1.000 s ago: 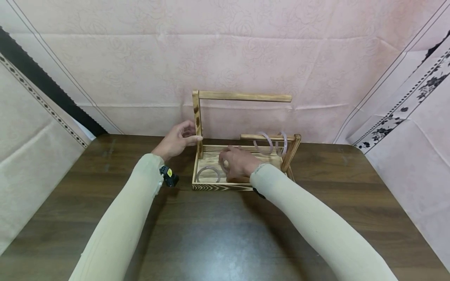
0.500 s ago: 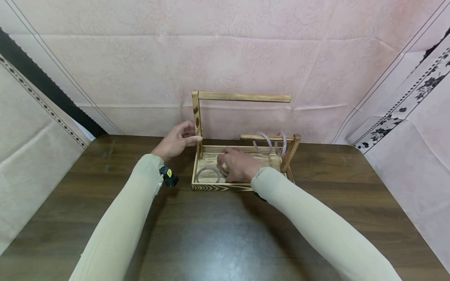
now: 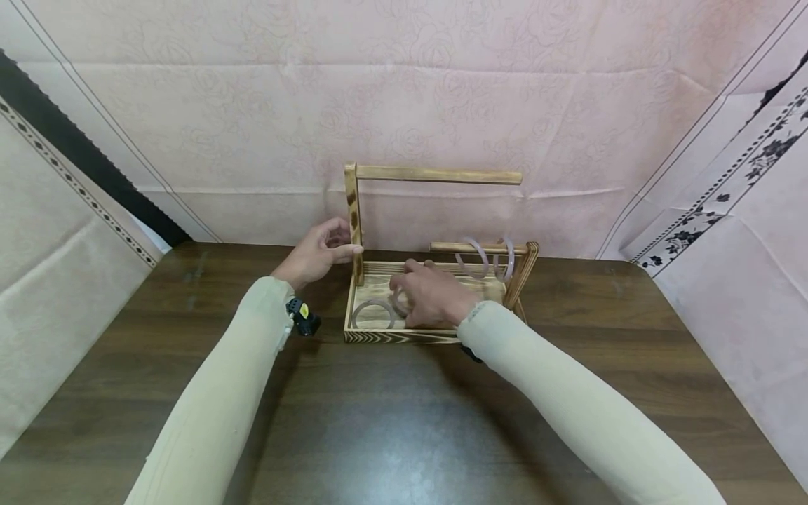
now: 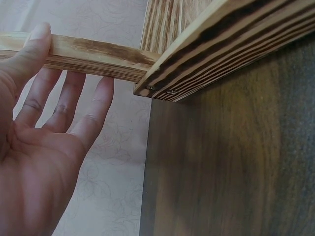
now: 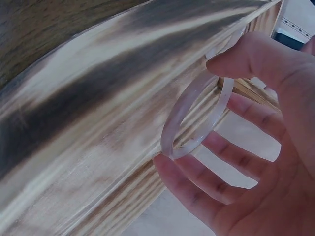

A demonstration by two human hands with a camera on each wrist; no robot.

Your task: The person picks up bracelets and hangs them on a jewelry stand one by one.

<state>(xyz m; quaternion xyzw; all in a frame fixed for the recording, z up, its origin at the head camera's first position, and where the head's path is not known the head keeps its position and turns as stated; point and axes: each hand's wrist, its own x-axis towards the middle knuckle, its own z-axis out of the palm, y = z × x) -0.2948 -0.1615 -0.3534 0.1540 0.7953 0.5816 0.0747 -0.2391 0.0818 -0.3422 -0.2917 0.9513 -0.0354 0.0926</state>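
Observation:
A wooden jewelry stand has a shallow tray base [image 3: 391,337] and two arms. My left hand [image 3: 313,256] holds the stand's tall left post [image 3: 355,217]; the left wrist view has the thumb on one side of the post [image 4: 93,51] and the fingers against the other. Over the tray, my right hand [image 3: 435,294] holds a pale translucent bangle [image 5: 176,114] between thumb and fingertips, tilted on edge. Another bangle [image 3: 374,302] lies at the tray's left end. Two lilac bangles [image 3: 485,261] hang on the short lower bar [image 3: 445,247].
The tall post carries a long upper bar [image 3: 435,174] that reaches right above the tray. A shorter slanted post [image 3: 522,277] stands at the tray's right end. Beneath everything is a dark wooden table [image 3: 379,407], with a pink patterned cloth [image 3: 404,105] hanging behind.
My right hand has shifted slightly within the tray, and more of the bangle it holds shows at its left side. The left hand stays on the post.

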